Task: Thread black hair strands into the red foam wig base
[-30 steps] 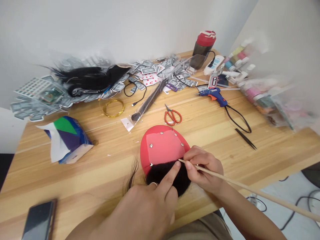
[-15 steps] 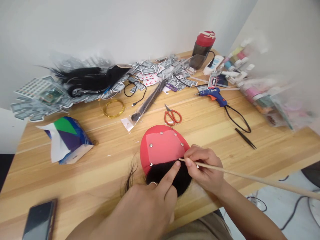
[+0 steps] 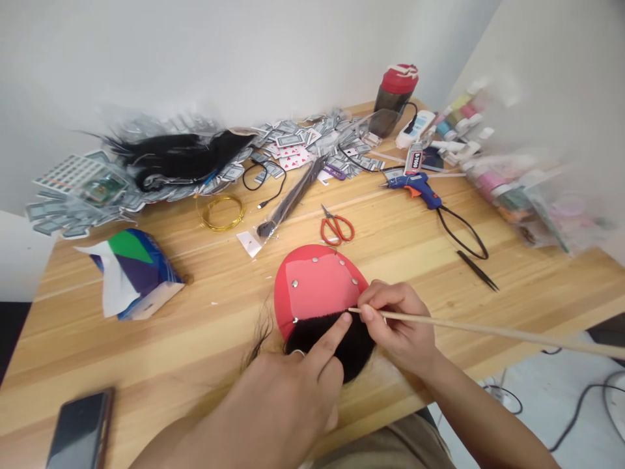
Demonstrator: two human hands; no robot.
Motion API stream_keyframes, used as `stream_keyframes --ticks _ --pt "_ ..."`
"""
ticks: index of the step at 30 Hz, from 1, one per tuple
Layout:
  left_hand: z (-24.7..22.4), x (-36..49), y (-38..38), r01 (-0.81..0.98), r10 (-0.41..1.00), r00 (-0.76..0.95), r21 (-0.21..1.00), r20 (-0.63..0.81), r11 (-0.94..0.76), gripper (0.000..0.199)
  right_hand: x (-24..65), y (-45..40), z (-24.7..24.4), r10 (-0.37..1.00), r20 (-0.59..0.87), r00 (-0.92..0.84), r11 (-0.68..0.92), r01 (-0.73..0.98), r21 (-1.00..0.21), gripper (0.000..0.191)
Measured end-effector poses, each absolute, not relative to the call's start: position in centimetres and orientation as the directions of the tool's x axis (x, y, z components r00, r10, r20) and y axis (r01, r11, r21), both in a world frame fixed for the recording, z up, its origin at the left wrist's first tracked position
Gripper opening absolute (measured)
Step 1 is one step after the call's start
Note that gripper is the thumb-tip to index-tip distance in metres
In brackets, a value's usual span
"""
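A rounded red form (image 3: 280,293), with a paler pink patch (image 3: 322,290) held by several silver pins, rests on the table in front of me. Black hair (image 3: 359,355) covers its near side up to the patch's lower edge. My left hand (image 3: 288,397), a ring on one finger, lies over the hair; its index finger presses near the edge, while the others curl down and the thumb is hidden. My right hand (image 3: 400,326) pinches a thin wooden stick (image 3: 469,329) close to its tip. That tip touches the hair's edge beside my left index fingertip.
Beyond the form lie red-handled scissors (image 3: 336,225), a blue glue gun (image 3: 420,187) and black tweezers (image 3: 477,270). Playing cards, black hair (image 3: 180,156) and gold wire (image 3: 222,213) spread along the wall. A tissue pack (image 3: 139,273) and a phone (image 3: 81,426) are on the left.
The view has shifted slightly. Outside the form, the stick's far end has risen a little; both hands stay at the same edge of the hair.
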State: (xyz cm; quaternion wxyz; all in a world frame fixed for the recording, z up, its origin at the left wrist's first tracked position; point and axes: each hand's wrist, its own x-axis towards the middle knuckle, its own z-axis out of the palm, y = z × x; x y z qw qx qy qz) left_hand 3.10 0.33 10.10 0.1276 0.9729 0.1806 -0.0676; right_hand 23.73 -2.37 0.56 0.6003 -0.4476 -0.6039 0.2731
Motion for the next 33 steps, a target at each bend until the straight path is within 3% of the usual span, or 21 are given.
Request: stream_keyframes --ticks 2,5,8,10,14,21,33 --pt "9.7 2.8 0.8 0.388 0.372 0.922 0.303 -0.111 -0.871 0.023 23.8 -2.4 0.5 0.888 0.442 0.126 0.416 0.192 -0.889 0.016" --pt "9.5 2.5 1.9 0.399 0.454 0.891 0.518 -0.023 -0.757 0.029 24.0 -2.4 0.6 0.917 0.371 0.149 0.346 0.168 -0.923 0.013" --pt "9.9 2.8 3.0 0.453 0.533 0.842 0.644 -0.082 -0.617 0.034 24.1 -2.3 0.6 0.941 0.297 0.162 0.278 0.127 -0.952 0.013" --pt "10.2 3.2 3.7 0.524 0.556 0.816 0.608 -0.158 -0.596 0.036 24.1 -2.2 0.8 0.952 0.262 0.159 0.249 0.093 -0.964 0.017" --pt "10.4 4.5 4.5 0.630 0.555 0.775 0.428 -0.300 -0.648 0.033 24.0 -2.0 1.1 0.960 0.233 0.157 0.227 0.054 -0.972 0.020" --pt "11.2 6.6 4.6 0.684 0.573 0.716 0.234 -0.399 -0.691 0.033 24.0 -1.8 1.4 0.977 0.184 0.112 0.188 -0.030 -0.982 0.032" --pt "12.1 8.3 4.0 0.697 0.588 0.665 0.099 -0.461 -0.710 0.037 24.3 -1.8 1.4 0.983 0.161 0.085 0.168 -0.087 -0.982 0.038"
